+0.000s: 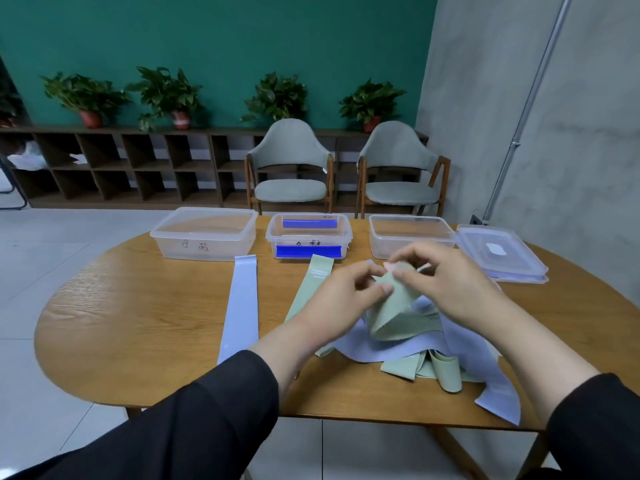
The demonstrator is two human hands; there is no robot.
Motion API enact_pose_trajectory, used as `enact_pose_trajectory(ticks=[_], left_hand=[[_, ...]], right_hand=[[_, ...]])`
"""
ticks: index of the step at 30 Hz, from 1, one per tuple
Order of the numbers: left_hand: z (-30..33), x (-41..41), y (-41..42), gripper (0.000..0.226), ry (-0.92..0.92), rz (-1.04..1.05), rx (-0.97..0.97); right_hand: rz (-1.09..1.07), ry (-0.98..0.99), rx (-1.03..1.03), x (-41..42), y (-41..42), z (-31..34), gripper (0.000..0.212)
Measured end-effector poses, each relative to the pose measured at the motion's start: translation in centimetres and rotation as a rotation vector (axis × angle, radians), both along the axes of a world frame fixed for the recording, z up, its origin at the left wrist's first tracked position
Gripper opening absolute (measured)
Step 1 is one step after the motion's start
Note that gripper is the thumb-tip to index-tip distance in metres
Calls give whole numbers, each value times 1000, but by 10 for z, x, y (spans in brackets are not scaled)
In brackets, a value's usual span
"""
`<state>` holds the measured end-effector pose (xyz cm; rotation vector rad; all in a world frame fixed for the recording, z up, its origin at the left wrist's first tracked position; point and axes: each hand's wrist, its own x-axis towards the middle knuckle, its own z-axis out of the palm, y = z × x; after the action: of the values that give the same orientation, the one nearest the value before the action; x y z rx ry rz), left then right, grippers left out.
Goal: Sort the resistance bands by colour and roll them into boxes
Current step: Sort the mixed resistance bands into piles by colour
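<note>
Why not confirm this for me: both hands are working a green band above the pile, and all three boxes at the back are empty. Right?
Not quite. The head view shows the middle box holds blue material; the other two look empty. Both hands, left and right, do hold a green band above the pile.

Long black sleeves (207, 420), bare hands.

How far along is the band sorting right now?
Early. Two lavender and green bands lie flat, separated but unrolled. Both hands, left and right, grip a green band over the tangled pile. The left box and right box look empty.
</note>
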<state>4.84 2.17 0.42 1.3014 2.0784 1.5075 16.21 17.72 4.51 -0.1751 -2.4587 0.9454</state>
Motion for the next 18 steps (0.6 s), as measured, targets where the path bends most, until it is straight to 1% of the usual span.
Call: enact_pose_trajectory(ticks=[2, 4, 6, 9, 12, 15, 16, 18], left_hand=[[18, -2, -1, 13, -108, 3, 81], [34, -4, -2, 14, -167, 30, 126], [46, -7, -4, 14, -191, 40, 137], [60, -9, -5, 18, -208, 6, 133], [76, -11, -7, 15, -201, 40, 246], [92, -14, -9, 14, -278, 39, 392], [97, -15, -10, 14, -279, 37, 426], [104, -17, -14, 14, -225, 62, 447]], right_hand=[[3, 135, -195, -5, -4, 8, 20], [13, 173, -364, -8, -6, 13, 29], [12, 165, -391, -10, -10, 16, 29], [28, 255, -450, -15, -15, 24, 34], [57, 343, -522, -20, -19, 32, 37], [115, 315, -563, -23, -31, 27, 41], [121, 290, -547, -24, -35, 24, 38], [97, 285, -495, -26, -42, 18, 20]])
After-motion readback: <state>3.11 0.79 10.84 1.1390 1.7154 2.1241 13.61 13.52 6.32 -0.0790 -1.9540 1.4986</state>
